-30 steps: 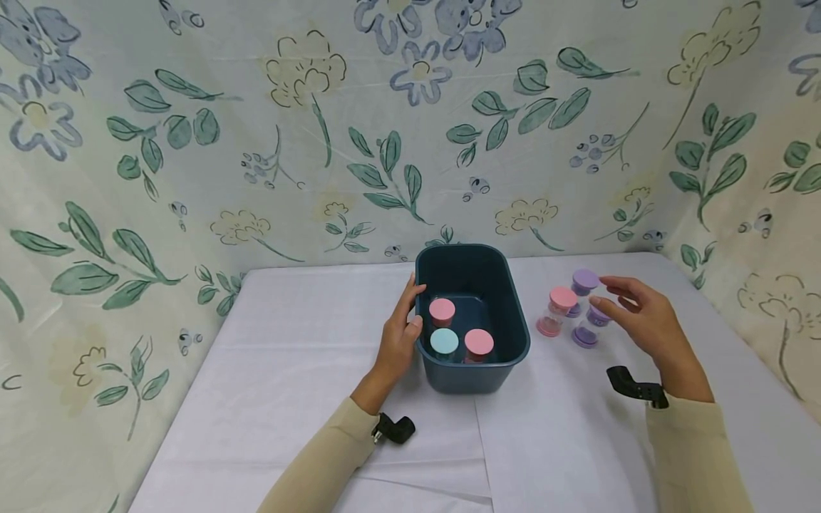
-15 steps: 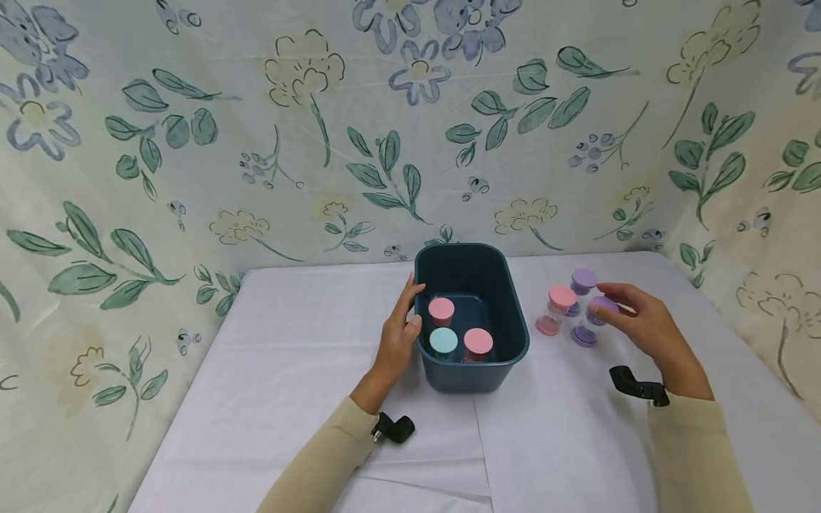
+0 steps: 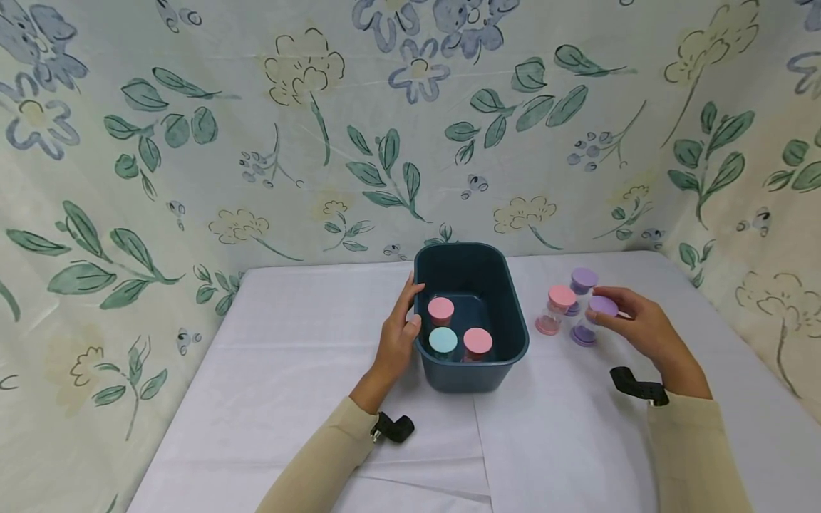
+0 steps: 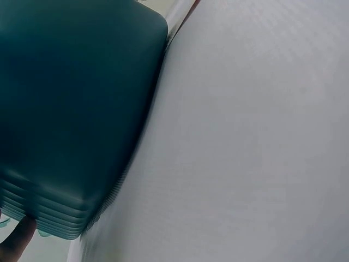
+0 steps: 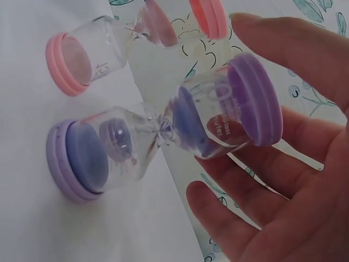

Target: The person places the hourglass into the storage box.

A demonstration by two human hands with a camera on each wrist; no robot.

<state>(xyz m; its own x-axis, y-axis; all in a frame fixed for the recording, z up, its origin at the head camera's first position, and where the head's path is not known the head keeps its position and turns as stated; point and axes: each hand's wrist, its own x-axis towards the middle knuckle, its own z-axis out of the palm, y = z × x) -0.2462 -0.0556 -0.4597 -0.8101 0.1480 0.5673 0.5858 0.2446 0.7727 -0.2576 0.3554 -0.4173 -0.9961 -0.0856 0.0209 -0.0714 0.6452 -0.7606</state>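
- The tabletop (image 3: 288,370) is covered in a white cloth; both sleeves come in from the near edge.
- The left hand (image 3: 399,333) lies against the left wall of the bin (image 3: 507,360), fingers straight along the outside and the thumb hooked over the rim. It steadies the bin and curls round nothing else.
- In the bin stand three timers: a blue-capped one (image 3: 443,340) nearest, a pink-capped one (image 3: 477,341) beside it, and another pink-capped one (image 3: 440,310) behind.
- The right hand (image 3: 641,329) is right of the bin, its fingers loosely curved about the top cap of the purple timer (image 3: 593,318). The right wrist view shows one finger over the cap and the others under it, only part closed; whether the grip is firm cannot be told.
- The purple timer stands on the tabletop, just right of the bin.
- Just behind it are a pink timer (image 3: 555,309) and a second purple one (image 3: 582,280), farthest back.
- A flowered cloth (image 3: 321,142) hangs behind.
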